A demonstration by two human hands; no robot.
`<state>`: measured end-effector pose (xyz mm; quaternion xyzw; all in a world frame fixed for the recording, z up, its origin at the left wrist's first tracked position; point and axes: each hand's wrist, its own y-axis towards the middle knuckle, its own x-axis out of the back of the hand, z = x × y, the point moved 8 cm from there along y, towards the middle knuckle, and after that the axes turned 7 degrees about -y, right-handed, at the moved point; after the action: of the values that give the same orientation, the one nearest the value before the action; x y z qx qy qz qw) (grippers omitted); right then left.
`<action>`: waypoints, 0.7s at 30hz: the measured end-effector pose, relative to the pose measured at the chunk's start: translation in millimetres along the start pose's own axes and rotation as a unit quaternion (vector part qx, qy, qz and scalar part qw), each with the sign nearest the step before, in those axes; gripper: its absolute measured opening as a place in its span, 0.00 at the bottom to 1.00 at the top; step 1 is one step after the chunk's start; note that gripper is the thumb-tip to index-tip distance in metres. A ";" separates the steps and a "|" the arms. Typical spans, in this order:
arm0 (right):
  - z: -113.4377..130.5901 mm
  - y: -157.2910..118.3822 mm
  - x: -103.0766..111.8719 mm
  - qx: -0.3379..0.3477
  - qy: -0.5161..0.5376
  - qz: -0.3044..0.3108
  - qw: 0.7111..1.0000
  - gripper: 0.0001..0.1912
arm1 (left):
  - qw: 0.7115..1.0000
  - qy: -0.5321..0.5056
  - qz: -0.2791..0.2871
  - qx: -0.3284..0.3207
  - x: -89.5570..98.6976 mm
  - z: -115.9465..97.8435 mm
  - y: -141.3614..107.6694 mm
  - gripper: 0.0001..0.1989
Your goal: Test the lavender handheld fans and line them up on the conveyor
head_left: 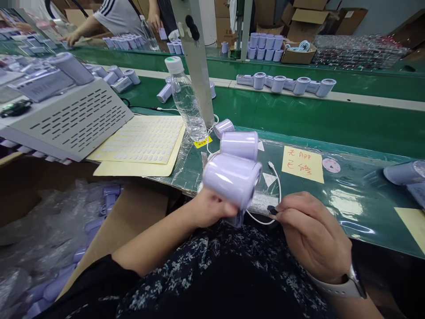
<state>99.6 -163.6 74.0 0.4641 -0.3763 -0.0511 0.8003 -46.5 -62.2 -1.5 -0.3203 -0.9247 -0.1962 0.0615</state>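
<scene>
Near the front edge of the green table, my left hand (pixel 212 208) is wrapped round a lavender device (pixel 230 177) with a thick round head, slightly blurred. Another lavender cylinder (pixel 239 144) shows just behind it. To the right, my right hand (pixel 312 235) pinches a small black piece (pixel 272 210) between thumb and fingertips. A white cable (pixel 279 177) lies beside these fingertips and curves along the table edge. A yellow note (pixel 303 165) with red handwriting is stuck to the table beyond my right hand.
A water bottle (pixel 187 102) stands beside a metal post (pixel 197 66). Sticker sheets (pixel 142 139) lie left of it, by a slotted metal box (pixel 79 115). Lavender devices (pixel 279 83) line the conveyor. People work at the far left. A carton (pixel 133 221) with devices stands at lower left.
</scene>
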 end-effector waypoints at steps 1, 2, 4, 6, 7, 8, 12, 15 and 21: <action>1.1 0.0 0.5 0.005 -0.004 -0.003 1.000 0.11 | 0.999 0.028 -0.014 0.022 8.6 -1.1 7.8 0.36; 2.2 0.2 0.8 0.010 -0.007 -0.003 1.000 0.11 | 0.996 0.077 -0.023 0.049 16.3 -0.2 16.7 0.34; 4.1 1.4 1.0 0.017 -0.008 0.003 1.000 0.10 | 0.974 0.207 -0.021 0.092 25.2 5.7 35.4 0.36; 4.7 2.6 1.2 0.015 -0.008 0.006 1.000 0.11 | 0.941 0.318 0.021 0.114 21.2 17.7 50.6 0.33; 4.4 2.9 1.3 0.011 -0.010 0.005 1.000 0.11 | 0.926 0.359 0.041 0.113 16.5 23.8 55.6 0.31; 4.0 3.1 1.5 0.007 -0.011 0.003 1.000 0.11 | 0.913 0.391 0.051 0.103 11.9 27.9 58.8 0.29; 1.0 2.3 0.5 -0.009 -0.023 -0.003 1.000 0.12 | 0.904 0.421 -0.047 -0.052 7.0 3.0 53.9 0.27; -1.9 2.8 -0.1 -0.026 -0.027 -0.008 0.999 0.12 | 0.930 0.293 -0.070 -0.212 5.4 -41.9 36.2 0.18; -7.9 7.8 -4.6 -0.087 0.035 -0.003 0.996 0.10 | 0.961 0.048 0.110 -0.249 -14.6 -86.0 26.9 0.04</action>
<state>99.4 -151.6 75.3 0.3948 -0.3407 -0.0697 0.8504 -19.5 -85.8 82.5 -0.4153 -0.8020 -0.4270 0.0450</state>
